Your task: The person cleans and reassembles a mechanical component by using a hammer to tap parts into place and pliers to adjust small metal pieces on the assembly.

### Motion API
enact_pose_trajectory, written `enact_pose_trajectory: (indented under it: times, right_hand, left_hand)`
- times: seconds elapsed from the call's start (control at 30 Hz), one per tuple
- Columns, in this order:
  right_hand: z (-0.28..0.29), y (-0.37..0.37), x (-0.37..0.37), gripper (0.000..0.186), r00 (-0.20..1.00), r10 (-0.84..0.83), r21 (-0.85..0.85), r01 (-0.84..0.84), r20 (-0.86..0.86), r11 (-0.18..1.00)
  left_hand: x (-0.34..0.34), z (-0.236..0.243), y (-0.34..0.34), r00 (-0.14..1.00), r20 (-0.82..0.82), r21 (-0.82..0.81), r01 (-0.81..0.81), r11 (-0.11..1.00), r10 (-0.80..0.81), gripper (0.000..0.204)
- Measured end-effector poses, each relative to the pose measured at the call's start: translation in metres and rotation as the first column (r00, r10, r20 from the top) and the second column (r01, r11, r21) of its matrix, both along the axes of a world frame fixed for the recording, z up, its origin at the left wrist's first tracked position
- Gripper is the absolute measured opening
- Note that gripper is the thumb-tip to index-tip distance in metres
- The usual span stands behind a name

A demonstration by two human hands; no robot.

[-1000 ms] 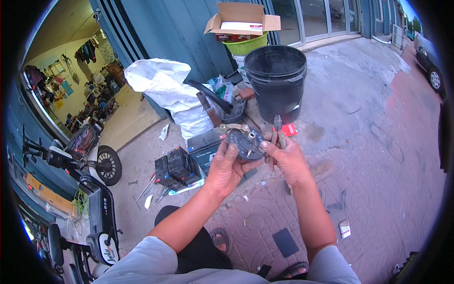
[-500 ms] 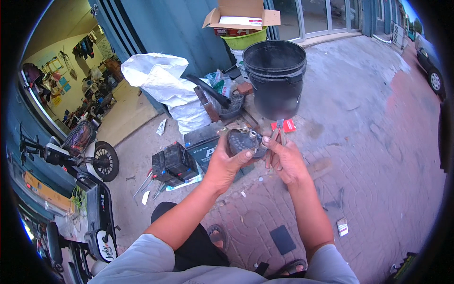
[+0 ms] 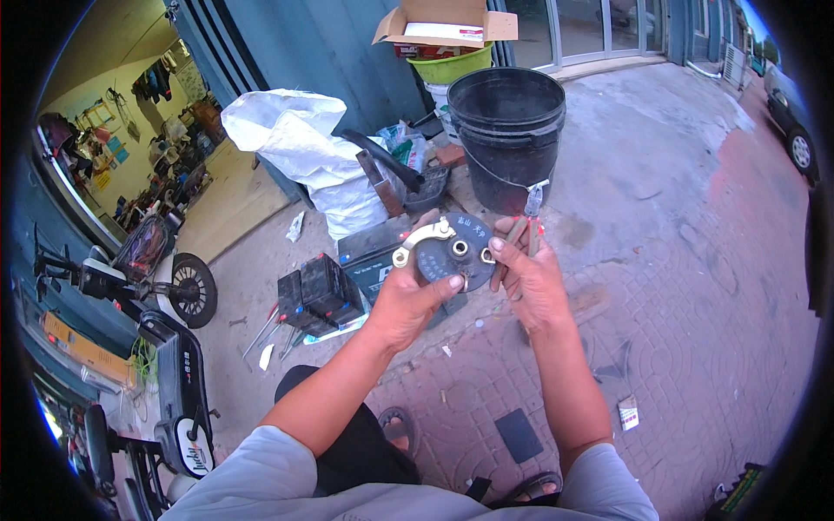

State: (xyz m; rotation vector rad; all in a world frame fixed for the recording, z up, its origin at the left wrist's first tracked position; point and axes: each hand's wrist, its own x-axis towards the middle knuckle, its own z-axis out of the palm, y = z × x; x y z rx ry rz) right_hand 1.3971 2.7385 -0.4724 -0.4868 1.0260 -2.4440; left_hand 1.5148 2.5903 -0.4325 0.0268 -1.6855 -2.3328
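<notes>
A dark round plate (image 3: 446,253), with a curved brass-coloured arm (image 3: 423,235) at its ten o'clock edge, is held above the ground by the left hand (image 3: 407,304), thumb pressed on its six o'clock rim. The right hand (image 3: 537,291) grasps pliers (image 3: 533,207) pointing to twelve, its thumb at the three o'clock rim. Beyond, a black bucket (image 3: 502,152) stands at one o'clock, a white sack (image 3: 326,165) at ten, black batteries (image 3: 330,291) toward eight.

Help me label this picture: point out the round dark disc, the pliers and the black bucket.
Round dark disc (image 3: 455,264), head view: its dark face, just below the central hole.
Pliers (image 3: 532,205), head view: the metal head.
Black bucket (image 3: 504,161), head view: its outer front wall.
</notes>
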Motion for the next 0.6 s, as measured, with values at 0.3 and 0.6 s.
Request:
enact_pose_trajectory:
  times: [0.3,0.6]
  right_hand:
    - [0.004,0.001,0.0,0.048,1.0,-0.01,0.016,0.01,0.009,1.0]
    - [0.004,0.001,-0.002,0.048,1.0,-0.02,0.006,0.02,0.023,1.0]
  left_hand:
    - [0.0,-0.005,-0.015,0.995,0.095,0.141,0.007,0.99,-0.021,0.049]
    - [0.005,-0.011,0.0,0.979,0.122,-0.123,-0.149,0.981,0.163,0.082]
